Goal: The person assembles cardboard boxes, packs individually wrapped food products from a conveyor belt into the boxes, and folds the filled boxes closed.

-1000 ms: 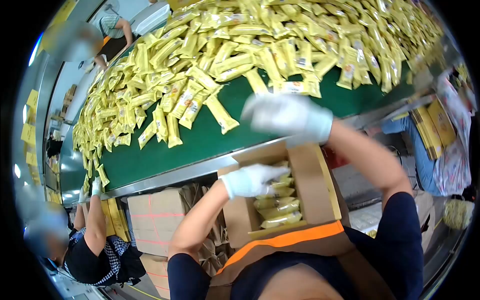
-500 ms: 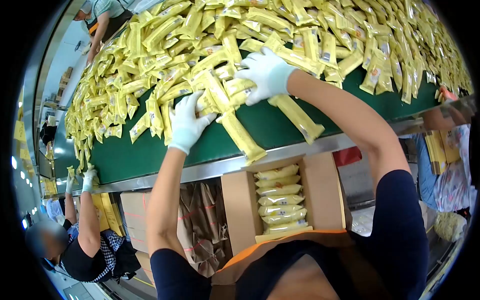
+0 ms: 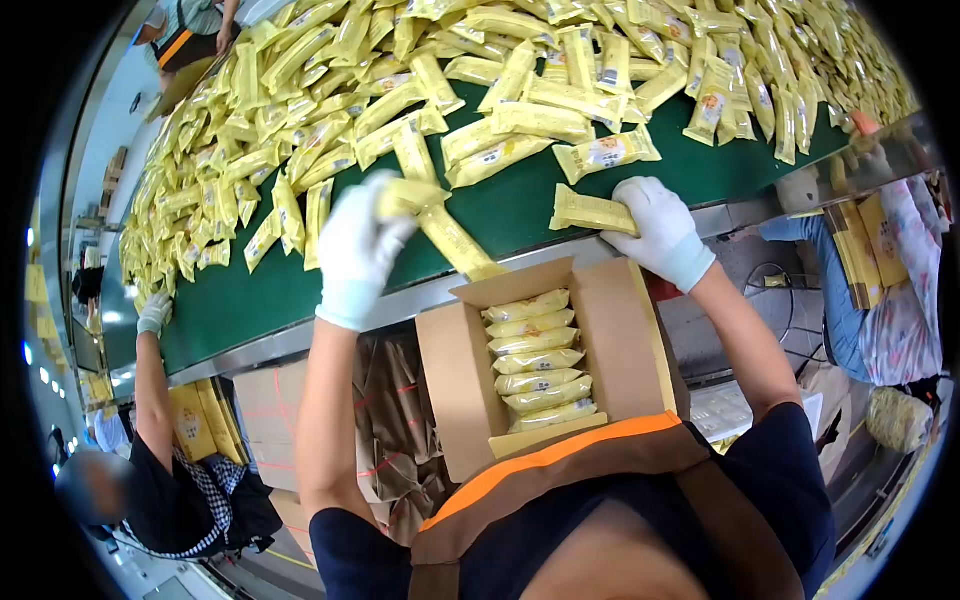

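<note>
My left hand (image 3: 358, 250), in a white glove and smeared by motion, is closed on a yellow snack packet (image 3: 412, 197) above the green conveyor belt (image 3: 250, 312). Below that packet, another one (image 3: 458, 245) lies slanting toward the belt's near edge. In my white-gloved right hand (image 3: 656, 228) is a yellow snack packet (image 3: 590, 211), gripped at its right end near the metal edge. Between my arms stands an open cardboard box (image 3: 455, 372), its flaps spread. Inside it, several packets (image 3: 538, 342) lie stacked in a row.
A large heap of yellow packets (image 3: 310, 90) covers the far side of the belt. A metal rail (image 3: 400, 295) borders the near edge. Brown cartons (image 3: 275, 420) stand at left. Co-workers are at the far left, such as a gloved hand (image 3: 155, 312), and others at top left and right.
My hands have moved apart and nearer to me, each with a packet. The right hand has gone right and down from the heap. Packets at the heap's edge have shifted.
</note>
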`<control>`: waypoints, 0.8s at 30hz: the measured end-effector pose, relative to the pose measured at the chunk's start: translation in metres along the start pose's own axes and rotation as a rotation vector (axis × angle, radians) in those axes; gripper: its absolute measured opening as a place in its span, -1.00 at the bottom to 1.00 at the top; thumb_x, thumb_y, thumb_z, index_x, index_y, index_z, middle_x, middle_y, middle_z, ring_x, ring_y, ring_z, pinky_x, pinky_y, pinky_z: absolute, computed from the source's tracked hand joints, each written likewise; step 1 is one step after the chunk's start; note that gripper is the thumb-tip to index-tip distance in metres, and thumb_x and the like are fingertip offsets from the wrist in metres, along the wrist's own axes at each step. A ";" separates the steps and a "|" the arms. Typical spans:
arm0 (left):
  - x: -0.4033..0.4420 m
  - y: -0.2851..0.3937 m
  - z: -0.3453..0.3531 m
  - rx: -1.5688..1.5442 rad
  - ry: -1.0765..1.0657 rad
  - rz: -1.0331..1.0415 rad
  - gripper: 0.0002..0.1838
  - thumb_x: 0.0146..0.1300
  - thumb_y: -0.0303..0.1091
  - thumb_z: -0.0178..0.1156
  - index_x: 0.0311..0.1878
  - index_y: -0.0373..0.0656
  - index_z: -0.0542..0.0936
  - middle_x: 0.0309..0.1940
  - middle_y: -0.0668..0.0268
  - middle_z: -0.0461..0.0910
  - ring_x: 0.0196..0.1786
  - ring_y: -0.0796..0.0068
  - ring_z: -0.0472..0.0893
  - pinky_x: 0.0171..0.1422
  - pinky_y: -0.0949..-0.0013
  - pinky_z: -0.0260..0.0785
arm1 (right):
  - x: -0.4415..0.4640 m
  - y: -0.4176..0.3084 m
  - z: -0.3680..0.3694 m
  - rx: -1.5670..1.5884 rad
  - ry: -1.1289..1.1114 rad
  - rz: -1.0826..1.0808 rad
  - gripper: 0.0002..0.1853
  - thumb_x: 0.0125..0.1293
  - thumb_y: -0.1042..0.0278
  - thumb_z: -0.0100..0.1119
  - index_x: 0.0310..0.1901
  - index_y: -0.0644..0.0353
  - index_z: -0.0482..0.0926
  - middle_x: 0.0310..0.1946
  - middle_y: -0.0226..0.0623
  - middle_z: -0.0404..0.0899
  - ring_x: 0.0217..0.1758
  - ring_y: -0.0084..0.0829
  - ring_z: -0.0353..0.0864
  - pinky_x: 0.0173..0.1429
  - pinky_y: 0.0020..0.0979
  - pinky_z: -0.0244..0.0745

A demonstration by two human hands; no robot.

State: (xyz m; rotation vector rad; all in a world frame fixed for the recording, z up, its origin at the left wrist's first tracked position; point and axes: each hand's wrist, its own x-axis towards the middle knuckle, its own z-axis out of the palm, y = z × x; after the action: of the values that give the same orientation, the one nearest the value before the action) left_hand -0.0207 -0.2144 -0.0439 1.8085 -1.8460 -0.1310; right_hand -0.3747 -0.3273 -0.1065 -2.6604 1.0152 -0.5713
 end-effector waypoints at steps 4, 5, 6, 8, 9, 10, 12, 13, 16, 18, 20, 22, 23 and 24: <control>0.004 0.004 0.035 0.153 -0.543 0.358 -0.36 0.14 0.04 0.32 0.24 -0.05 0.49 0.15 0.07 0.54 0.29 0.00 0.44 0.44 0.08 0.21 | 0.035 0.012 -0.034 0.098 0.052 0.016 -0.46 0.16 0.05 0.34 0.15 0.06 0.50 -0.13 -0.04 0.66 -0.08 -0.05 0.65 -0.01 -0.16 0.54; 0.006 0.003 0.034 0.184 -0.549 0.337 -0.35 0.12 0.08 0.31 0.24 -0.03 0.49 0.15 0.08 0.54 0.30 0.01 0.43 0.47 0.08 0.18 | 0.048 0.023 -0.038 0.062 0.067 0.025 -0.49 0.21 -0.05 0.27 0.11 0.06 0.55 -0.15 -0.08 0.66 -0.08 -0.04 0.64 0.00 -0.14 0.53; 0.007 0.000 0.029 0.217 -0.558 0.315 -0.33 0.11 0.11 0.31 0.24 -0.02 0.49 0.15 0.08 0.53 0.32 0.01 0.41 0.49 0.08 0.15 | 0.065 0.029 -0.045 0.024 -0.038 0.081 -0.50 0.23 -0.10 0.24 0.07 0.08 0.58 -0.15 -0.08 0.66 -0.08 -0.03 0.64 -0.01 -0.13 0.52; 0.007 -0.008 0.022 0.304 -0.513 0.310 -0.25 0.07 0.22 0.30 0.24 -0.04 0.49 0.06 0.07 0.58 0.22 0.00 0.50 0.35 0.09 0.31 | 0.089 0.046 -0.043 -0.046 -0.203 0.117 -0.49 0.23 -0.16 0.21 -0.01 0.12 0.61 -0.18 -0.08 0.65 -0.10 -0.02 0.64 -0.02 -0.12 0.51; 0.008 -0.008 0.020 0.333 -0.523 0.158 -0.27 0.07 0.20 0.31 0.23 -0.05 0.49 0.00 0.09 0.60 0.14 0.01 0.54 0.27 0.09 0.36 | 0.097 0.058 -0.028 -0.079 -0.257 0.097 -0.48 0.23 -0.17 0.21 -0.03 0.14 0.62 -0.21 -0.08 0.65 -0.12 -0.02 0.64 -0.03 -0.11 0.51; 0.007 -0.006 0.017 0.361 -0.531 0.006 -0.29 0.07 0.17 0.33 0.21 -0.06 0.50 -0.07 0.10 0.63 0.07 0.03 0.58 0.20 0.10 0.40 | 0.102 0.057 -0.022 -0.111 -0.311 0.078 -0.47 0.22 -0.19 0.21 -0.06 0.17 0.63 -0.23 -0.09 0.65 -0.13 -0.02 0.64 -0.03 -0.11 0.51; -0.007 -0.014 0.016 0.359 -0.365 -0.024 -0.35 0.12 0.15 0.32 0.14 -0.12 0.52 -0.23 0.06 0.66 -0.17 0.01 0.64 -0.08 0.12 0.49 | 0.096 0.058 -0.018 -0.217 -0.053 -0.248 -0.47 0.21 -0.19 0.22 -0.09 0.17 0.62 -0.25 -0.10 0.64 -0.13 -0.03 0.63 -0.02 -0.11 0.50; -0.013 -0.018 0.017 0.302 -0.285 -0.025 -0.36 0.13 0.15 0.32 0.12 -0.13 0.53 -0.22 0.06 0.66 -0.16 0.01 0.64 -0.08 0.13 0.49 | 0.087 0.053 -0.017 -0.269 0.071 -0.403 -0.47 0.21 -0.19 0.22 -0.11 0.18 0.62 -0.26 -0.10 0.63 -0.14 -0.04 0.63 -0.01 -0.12 0.49; -0.015 -0.012 0.017 0.106 -0.162 -0.049 -0.43 0.15 0.12 0.30 0.04 -0.17 0.56 -0.18 0.09 0.64 -0.11 0.01 0.62 -0.04 0.11 0.45 | 0.056 0.026 -0.021 -0.186 -0.300 -0.162 -0.43 0.06 -0.14 0.35 -0.07 0.16 0.53 -0.20 -0.19 0.55 -0.09 -0.15 0.58 0.02 -0.20 0.44; -0.005 -0.003 0.011 0.261 -0.299 0.075 -0.44 0.14 0.10 0.31 0.02 -0.16 0.56 -0.13 0.11 0.62 -0.05 0.02 0.59 0.01 0.09 0.42 | 0.036 0.021 -0.021 -0.245 -0.173 -0.313 -0.32 -0.01 -0.12 0.40 0.06 0.14 0.47 -0.22 -0.18 0.52 -0.12 -0.17 0.56 0.00 -0.21 0.43; -0.004 0.001 0.008 0.356 -0.409 0.129 -0.48 0.12 0.08 0.31 -0.03 -0.15 0.57 -0.03 0.15 0.56 0.05 0.05 0.52 0.07 0.06 0.37 | 0.020 0.020 -0.021 -0.245 -0.092 -0.419 -0.19 -0.03 -0.13 0.43 0.23 0.12 0.42 -0.21 -0.16 0.51 -0.17 -0.16 0.56 -0.02 -0.21 0.44; -0.013 -0.015 0.013 0.212 -0.417 0.099 -0.46 0.17 0.07 0.29 0.05 -0.14 0.54 0.04 0.14 0.53 0.12 0.01 0.49 0.14 0.05 0.36 | 0.024 0.023 -0.025 -0.175 -0.225 -0.085 -0.22 -0.03 -0.17 0.41 0.19 0.10 0.46 -0.17 -0.16 0.54 -0.10 -0.15 0.59 0.04 -0.21 0.46; -0.015 -0.022 0.016 0.145 -0.417 0.086 -0.45 0.19 0.07 0.27 0.09 -0.14 0.52 0.05 0.13 0.52 0.13 -0.02 0.49 0.16 0.05 0.36 | 0.026 0.023 -0.027 -0.134 -0.289 0.088 -0.23 -0.03 -0.20 0.41 0.17 0.09 0.48 -0.16 -0.16 0.55 -0.07 -0.14 0.61 0.07 -0.22 0.47; -0.017 -0.025 0.020 0.123 -0.426 0.091 -0.44 0.20 0.07 0.26 0.10 -0.15 0.51 0.06 0.12 0.52 0.14 -0.04 0.49 0.17 0.05 0.36 | 0.042 0.031 -0.036 0.054 -0.352 0.247 -0.22 -0.02 -0.24 0.39 0.16 0.12 0.51 -0.09 -0.08 0.60 -0.01 -0.15 0.63 0.12 -0.27 0.50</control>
State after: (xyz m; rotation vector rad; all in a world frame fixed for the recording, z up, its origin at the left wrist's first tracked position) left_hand -0.0077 -0.2068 -0.0765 1.8827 -2.2687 -0.4048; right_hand -0.3799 -0.3809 -0.0738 -2.4190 1.1709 -0.0734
